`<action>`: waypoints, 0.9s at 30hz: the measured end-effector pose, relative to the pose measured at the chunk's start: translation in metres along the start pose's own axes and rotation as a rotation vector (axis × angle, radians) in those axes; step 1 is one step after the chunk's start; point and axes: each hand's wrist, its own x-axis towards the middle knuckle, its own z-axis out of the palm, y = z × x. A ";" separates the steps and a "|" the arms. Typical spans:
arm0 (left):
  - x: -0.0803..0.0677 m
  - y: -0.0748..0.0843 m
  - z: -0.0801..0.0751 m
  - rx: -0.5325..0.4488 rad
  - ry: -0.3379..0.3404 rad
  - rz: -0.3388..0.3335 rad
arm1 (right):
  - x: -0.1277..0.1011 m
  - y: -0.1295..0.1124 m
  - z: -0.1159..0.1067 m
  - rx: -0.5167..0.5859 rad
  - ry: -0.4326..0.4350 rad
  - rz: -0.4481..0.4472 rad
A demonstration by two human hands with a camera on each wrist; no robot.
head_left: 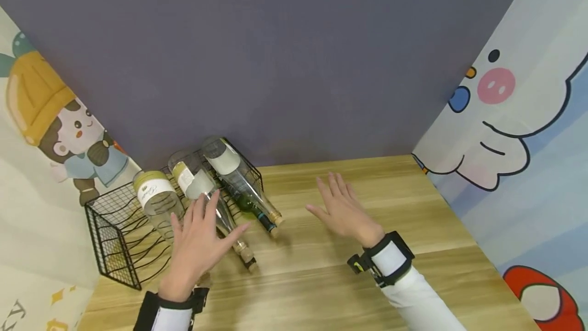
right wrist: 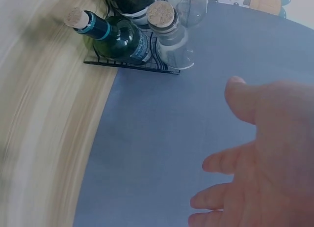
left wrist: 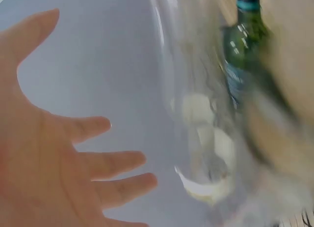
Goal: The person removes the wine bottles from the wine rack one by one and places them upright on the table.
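A black wire rack [head_left: 130, 260] stands at the left of the table, holding several corked bottles tilted with their necks toward me. Over the rack's front is my left hand [head_left: 197, 239], fingers spread, in front of a clear bottle [head_left: 158, 195] with a white label. Beside it lies another clear bottle [head_left: 195, 180], and at the rack's right end a third clear bottle [head_left: 225, 158] lies above a green bottle [head_left: 248, 203]. My right hand [head_left: 344, 213] hovers right of the rack with fingers extended, holding nothing. In the left wrist view the bottles are blurred.
The wooden tabletop [head_left: 312, 280] runs under the rack and both hands. A grey panel [head_left: 285, 65] rises behind the table. Cartoon-printed walls [head_left: 542, 142] flank it on both sides.
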 end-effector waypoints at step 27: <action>-0.005 -0.145 -0.055 0.018 0.054 -0.201 | 0.035 -0.063 -0.009 -0.065 -0.115 -0.062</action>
